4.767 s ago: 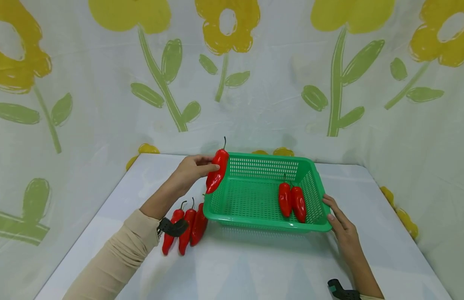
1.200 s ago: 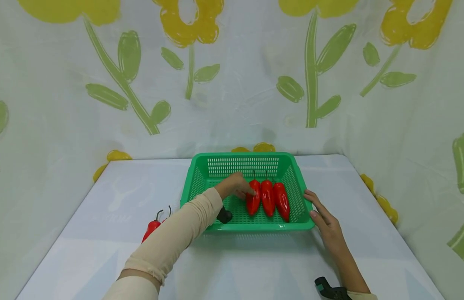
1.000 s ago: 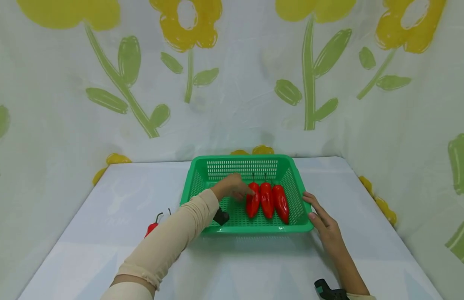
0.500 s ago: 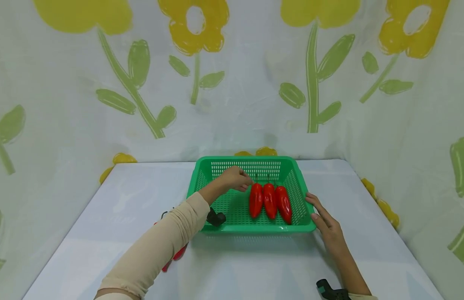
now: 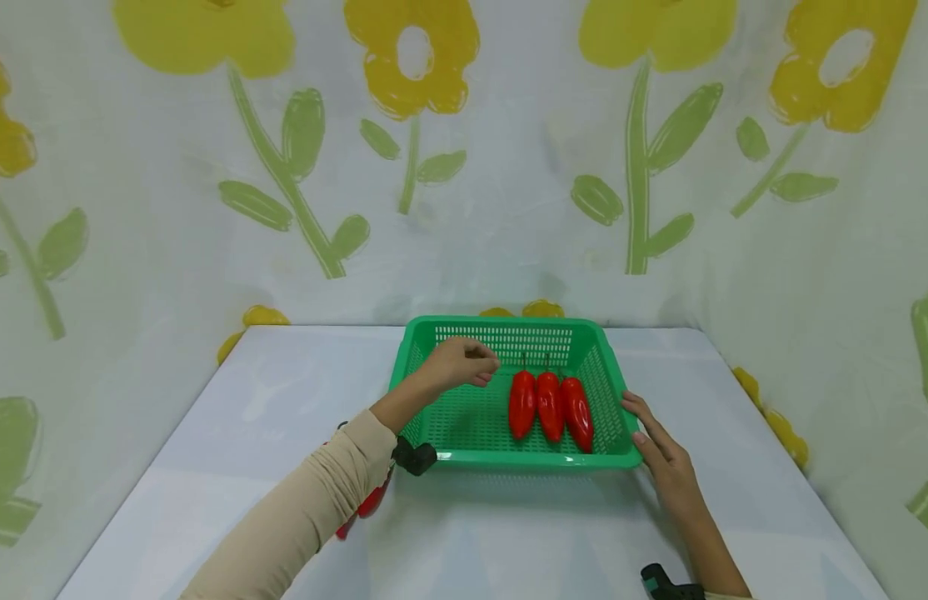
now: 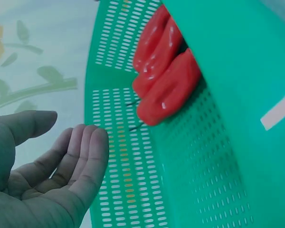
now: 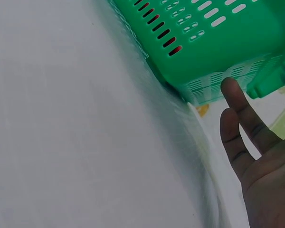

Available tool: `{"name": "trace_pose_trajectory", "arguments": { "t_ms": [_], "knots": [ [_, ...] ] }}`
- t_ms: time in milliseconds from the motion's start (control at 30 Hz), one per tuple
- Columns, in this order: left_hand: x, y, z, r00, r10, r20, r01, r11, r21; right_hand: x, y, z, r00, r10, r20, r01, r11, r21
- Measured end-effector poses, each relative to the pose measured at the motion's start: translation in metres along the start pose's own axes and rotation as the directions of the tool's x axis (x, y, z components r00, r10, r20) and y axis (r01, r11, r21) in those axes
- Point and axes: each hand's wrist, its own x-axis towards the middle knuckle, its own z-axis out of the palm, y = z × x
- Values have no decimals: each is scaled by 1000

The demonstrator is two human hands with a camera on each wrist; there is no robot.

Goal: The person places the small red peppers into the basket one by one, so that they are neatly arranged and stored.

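Three red peppers (image 5: 549,407) lie side by side in the right half of a green plastic basket (image 5: 569,460). My left hand (image 5: 458,364) hovers over the basket's left part, apart from the peppers. In the left wrist view its fingers (image 6: 88,156) bend loosely and hold nothing, with the thumb apart. My right hand (image 5: 668,467) touches the basket's right rim near the front corner. The right wrist view shows two of its fingers (image 7: 237,142) fairly straight beside the basket wall; the rest of its contact is partly cut off. More red peppers (image 5: 374,500) lie on the table, mostly hidden under my left sleeve.
The basket stands towards the back of a white-covered table (image 5: 509,542). Behind and beside the table hangs a cloth (image 5: 509,250) printed with yellow flowers. A black wrist device (image 5: 415,457) sits on my left wrist, and another (image 5: 666,583) on my right.
A third pepper, gripped by my left hand earlier, now lies in the basket left of the other two. The left hand has let go, risen and drawn back left. My right hand stays at the rim.
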Motion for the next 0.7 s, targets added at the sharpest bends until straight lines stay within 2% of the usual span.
{"name": "trace_pose_trajectory", "arguments": {
  "t_ms": [133, 333, 533, 700],
  "knots": [
    [-11, -2, -5, 999, 37, -19, -37, 999, -10, -1, 1, 0, 1000, -2, 2, 2, 1000, 0],
    [-21, -10, -9, 994, 94, -55, -95, 995, -6, -2, 0, 3, 1000, 7, 5, -7, 1000, 3],
    [-30, -18, -13, 987, 142, -72, -145, 989, -40, -3, 1, 0, 1000, -5, 8, 5, 1000, 21],
    [-38, -26, -17, 984, 152, -94, -159, 985, -72, 0, 1, 0, 1000, -13, 12, 12, 1000, 23]
  ]
}}
